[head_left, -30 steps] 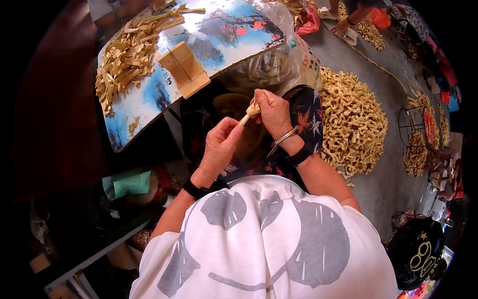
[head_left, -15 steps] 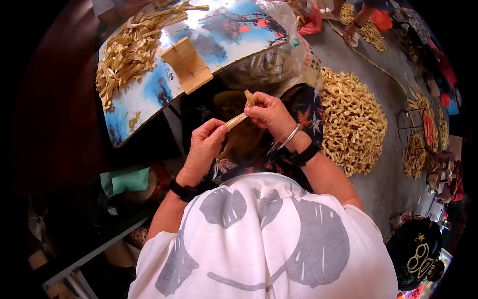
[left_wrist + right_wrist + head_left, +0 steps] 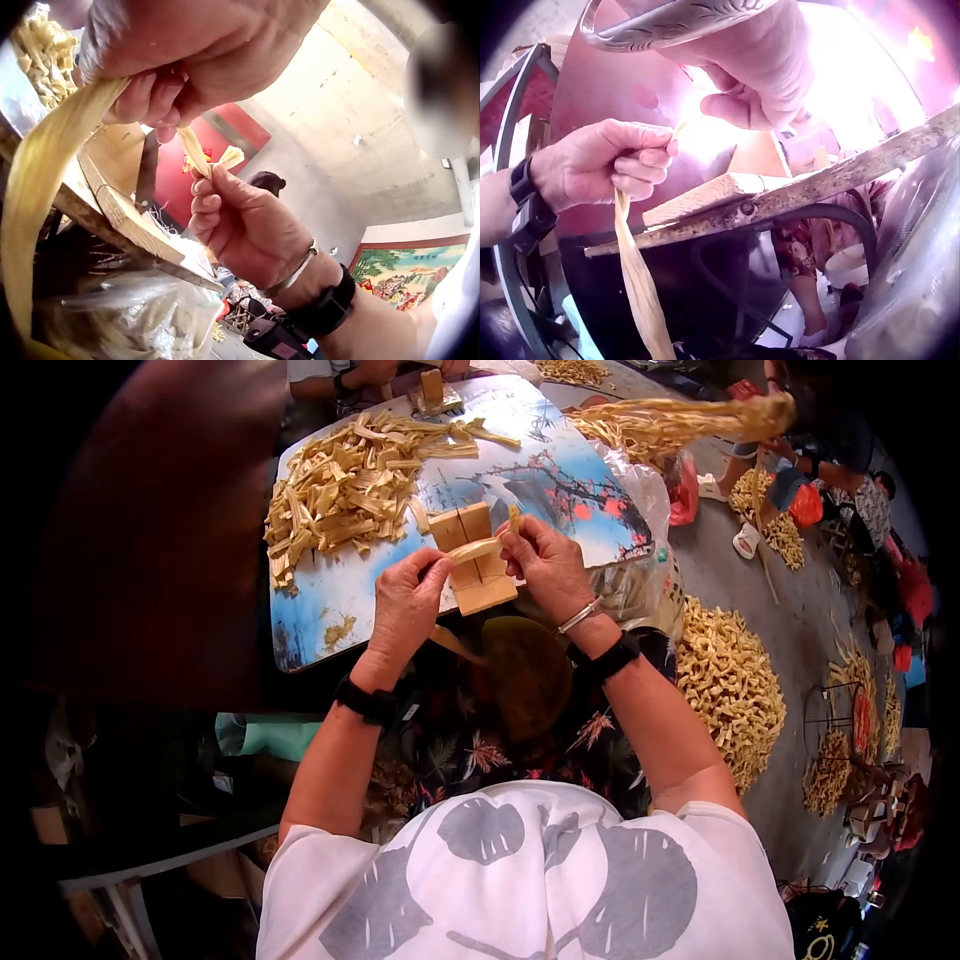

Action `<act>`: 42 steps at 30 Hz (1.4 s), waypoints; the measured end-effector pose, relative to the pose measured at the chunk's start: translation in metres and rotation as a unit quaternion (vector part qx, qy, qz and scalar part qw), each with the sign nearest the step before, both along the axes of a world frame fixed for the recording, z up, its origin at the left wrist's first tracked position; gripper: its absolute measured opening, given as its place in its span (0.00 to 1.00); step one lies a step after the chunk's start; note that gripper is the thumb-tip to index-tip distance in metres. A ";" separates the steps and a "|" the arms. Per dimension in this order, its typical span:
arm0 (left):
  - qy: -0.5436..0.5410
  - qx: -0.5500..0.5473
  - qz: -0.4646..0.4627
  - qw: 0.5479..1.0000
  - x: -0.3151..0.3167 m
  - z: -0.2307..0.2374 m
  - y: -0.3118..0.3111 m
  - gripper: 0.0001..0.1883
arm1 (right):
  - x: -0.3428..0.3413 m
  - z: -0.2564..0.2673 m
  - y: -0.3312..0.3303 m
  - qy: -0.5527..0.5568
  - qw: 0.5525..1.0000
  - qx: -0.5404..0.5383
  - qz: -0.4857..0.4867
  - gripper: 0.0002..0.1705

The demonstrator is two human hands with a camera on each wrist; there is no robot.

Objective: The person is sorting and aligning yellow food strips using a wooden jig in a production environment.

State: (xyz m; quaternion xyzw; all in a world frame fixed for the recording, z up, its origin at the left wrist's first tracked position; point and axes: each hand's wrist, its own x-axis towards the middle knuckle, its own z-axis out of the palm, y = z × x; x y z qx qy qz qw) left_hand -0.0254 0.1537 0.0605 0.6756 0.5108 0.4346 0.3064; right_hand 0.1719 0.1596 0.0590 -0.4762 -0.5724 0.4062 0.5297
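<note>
Both hands hold one pale yellow strip (image 3: 474, 550) stretched between them, over a wooden block (image 3: 484, 594) at the table's near edge. The left hand (image 3: 408, 600) pinches it at the left; its loose tail (image 3: 641, 274) hangs below that hand in the right wrist view. At the other end the right hand (image 3: 550, 572) pinches it, and a short folded end (image 3: 231, 157) sticks out above the thumb in the left wrist view. A thin dark line crosses the block's middle. Whether the strip touches the block, I cannot tell.
A heap of flat strips (image 3: 350, 490) covers the left of the painted table (image 3: 300, 622). Right of the table are a clear plastic bag (image 3: 640, 592) and a big floor pile of knotted pieces (image 3: 730, 690). Long strips (image 3: 680, 422) extend across the upper right, near another person.
The view has shifted, with table and block nearer the body's middle. Both hands have moved from over the lap to over the block, the strip stretched between them. Long strips have appeared at upper right.
</note>
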 end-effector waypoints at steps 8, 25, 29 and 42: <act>-0.023 0.011 0.041 0.999 0.007 -0.028 0.039 0.08 | -0.008 -0.025 0.034 -0.238 0.961 0.107 -0.091 0.08; -0.404 -0.219 -0.057 0.886 0.024 -0.019 -0.063 0.11 | 0.039 -0.026 -0.072 -0.159 0.987 -0.012 -0.015 0.13; -0.317 -0.218 -0.084 0.919 0.060 -0.027 -0.098 0.09 | 0.024 -0.017 -0.114 -0.187 0.981 0.026 -0.037 0.14; -0.454 -0.588 -0.111 0.660 0.068 -0.078 -0.120 0.14 | 0.017 -0.058 -0.177 -0.167 0.978 0.123 -0.011 0.08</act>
